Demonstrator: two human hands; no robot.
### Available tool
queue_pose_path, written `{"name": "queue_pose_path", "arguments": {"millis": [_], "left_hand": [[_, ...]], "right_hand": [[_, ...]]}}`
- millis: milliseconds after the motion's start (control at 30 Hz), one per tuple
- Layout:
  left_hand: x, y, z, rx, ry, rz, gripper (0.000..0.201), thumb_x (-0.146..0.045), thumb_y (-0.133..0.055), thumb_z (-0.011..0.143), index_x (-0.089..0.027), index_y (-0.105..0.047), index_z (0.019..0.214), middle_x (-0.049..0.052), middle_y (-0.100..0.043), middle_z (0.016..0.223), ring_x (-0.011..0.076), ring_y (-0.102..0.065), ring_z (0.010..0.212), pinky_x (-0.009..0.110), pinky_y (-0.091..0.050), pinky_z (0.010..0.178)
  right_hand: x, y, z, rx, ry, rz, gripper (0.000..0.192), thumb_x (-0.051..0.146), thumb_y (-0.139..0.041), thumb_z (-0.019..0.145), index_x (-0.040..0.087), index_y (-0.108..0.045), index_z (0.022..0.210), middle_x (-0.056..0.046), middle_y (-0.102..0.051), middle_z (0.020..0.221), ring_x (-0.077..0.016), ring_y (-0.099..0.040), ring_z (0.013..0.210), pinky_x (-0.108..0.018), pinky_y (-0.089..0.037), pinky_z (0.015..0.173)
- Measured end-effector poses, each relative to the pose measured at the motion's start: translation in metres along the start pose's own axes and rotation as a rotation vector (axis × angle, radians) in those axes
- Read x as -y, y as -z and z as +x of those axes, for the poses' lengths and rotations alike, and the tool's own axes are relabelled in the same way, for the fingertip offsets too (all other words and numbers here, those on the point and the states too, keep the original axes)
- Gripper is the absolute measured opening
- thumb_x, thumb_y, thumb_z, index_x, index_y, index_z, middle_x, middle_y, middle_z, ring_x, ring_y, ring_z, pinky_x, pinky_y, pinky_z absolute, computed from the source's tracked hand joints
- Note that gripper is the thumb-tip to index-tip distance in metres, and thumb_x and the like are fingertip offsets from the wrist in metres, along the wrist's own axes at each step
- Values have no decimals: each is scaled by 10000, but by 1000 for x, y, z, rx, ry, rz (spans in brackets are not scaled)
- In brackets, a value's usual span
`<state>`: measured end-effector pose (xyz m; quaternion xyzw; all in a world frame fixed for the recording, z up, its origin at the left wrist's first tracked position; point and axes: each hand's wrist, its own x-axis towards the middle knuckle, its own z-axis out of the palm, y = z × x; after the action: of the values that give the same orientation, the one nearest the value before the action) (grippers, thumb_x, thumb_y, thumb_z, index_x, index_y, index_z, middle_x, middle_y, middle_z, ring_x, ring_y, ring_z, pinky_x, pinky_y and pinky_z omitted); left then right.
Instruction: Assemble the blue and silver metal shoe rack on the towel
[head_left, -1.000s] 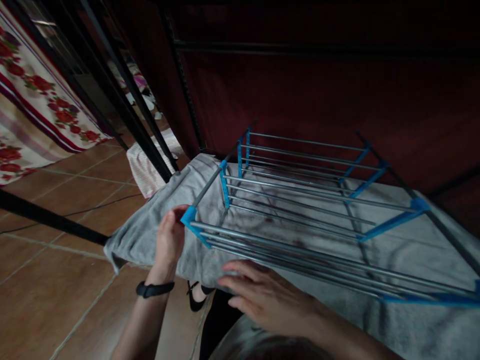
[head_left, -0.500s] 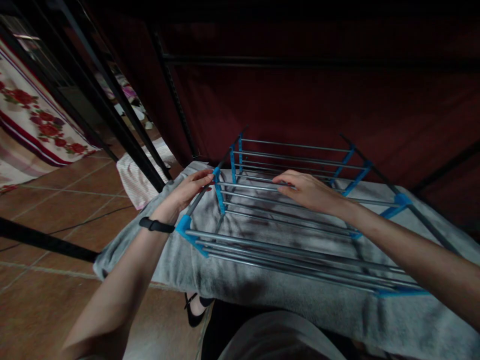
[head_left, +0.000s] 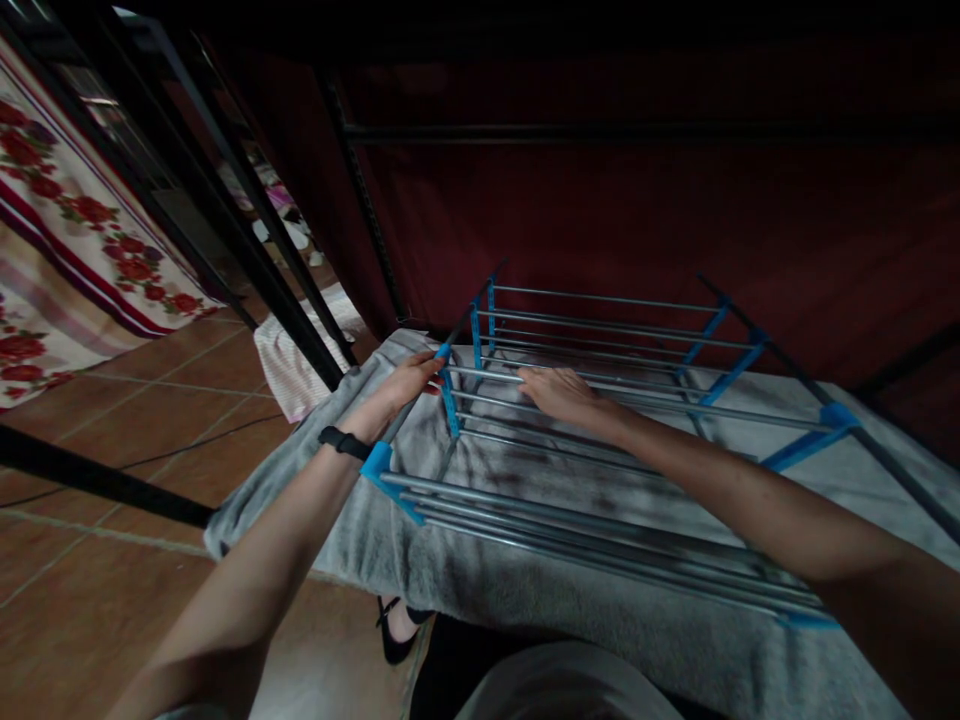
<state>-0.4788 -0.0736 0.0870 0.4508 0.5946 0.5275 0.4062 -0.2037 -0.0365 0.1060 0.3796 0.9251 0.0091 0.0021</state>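
Note:
A rack of grey metal tubes with blue plastic connectors, which looks like a shoe rack [head_left: 517, 500], lies on a grey blanket [head_left: 525, 620]. My left hand [head_left: 410, 382], a black band on its wrist, grips the left side pole at a blue connector [head_left: 448, 390]; its fingers bend over the far side. With curled fingers, my right hand [head_left: 559, 393] holds a crosswise metal tube [head_left: 484, 374] a short way right of that connector. Its fingertips are partly hidden. Between my arms and me, several near tubes run toward the blue corner piece [head_left: 379, 462].
Behind the rack hangs a dark red cloth [head_left: 600, 210]. Black metal posts [head_left: 225, 200] stand at the left. Past them are a floral cloth [head_left: 90, 210], a striped cloth [head_left: 289, 365] and brown floor tiles [head_left: 180, 415].
My right hand has slid left along the tube, closer to my left hand, and its fingers have closed round it. The whole view has shifted slightly; my left hand stays at the connector.

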Motion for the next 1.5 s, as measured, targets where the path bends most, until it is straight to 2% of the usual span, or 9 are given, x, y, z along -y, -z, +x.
{"name": "queue_pose_path", "arguments": {"millis": [100, 333, 533, 800, 1067, 1500], "left_hand": [[4, 1, 2, 22, 22, -97, 245, -293, -834, 694, -149, -690, 830, 34, -668, 720, 161, -645, 575, 229, -470, 465], [7, -1, 1, 50, 45, -192, 231, -308, -747, 824, -120, -653, 917, 47, -626, 761, 193, -698, 658, 269, -551, 548], [5, -2, -2, 51, 65, -196, 179, -272, -691, 875, -116, -622, 927, 34, -637, 760, 170, -703, 679, 244, -567, 584], [5, -3, -4, 87, 50, -230, 155, -253, -669, 887, -112, -620, 926, 40, -658, 767, 159, -703, 679, 245, -583, 625], [3, -4, -7, 74, 39, -208, 132, -234, -622, 915, -104, -619, 938, 48, -667, 792, 155, -703, 686, 251, -585, 654], [4, -4, -5, 54, 50, -206, 118, -218, -616, 908, -106, -623, 945, 39, -649, 788, 148, -688, 657, 251, -581, 625]], "right_hand": [[-2, 5, 2, 23, -29, -15, 321, 354, -361, 1050, 203, -575, 1236, -133, -708, 1192, -247, -683, 1068, -304, -455, 819], [0, -2, 3, -6, 18, -25, 308, 356, -377, 1044, 186, -600, 1170, -129, -731, 1136, -264, -692, 1062, -301, -460, 799], [-2, -4, 6, 17, 9, -29, 361, 413, -338, 1048, 190, -605, 1144, -135, -741, 1085, -274, -705, 1025, -302, -462, 760], [-4, -1, 9, 45, -6, -22, 387, 423, -316, 1052, 200, -596, 1199, -135, -733, 1125, -273, -695, 1057, -302, -452, 777], [-5, -1, 10, 50, -12, -4, 405, 439, -311, 1052, 196, -601, 1198, -134, -728, 1139, -273, -693, 1057, -306, -447, 792], [-4, 1, 9, 44, -7, 1, 390, 416, -319, 1049, 184, -606, 1177, -144, -734, 1101, -280, -694, 1051, -313, -445, 788]]}}
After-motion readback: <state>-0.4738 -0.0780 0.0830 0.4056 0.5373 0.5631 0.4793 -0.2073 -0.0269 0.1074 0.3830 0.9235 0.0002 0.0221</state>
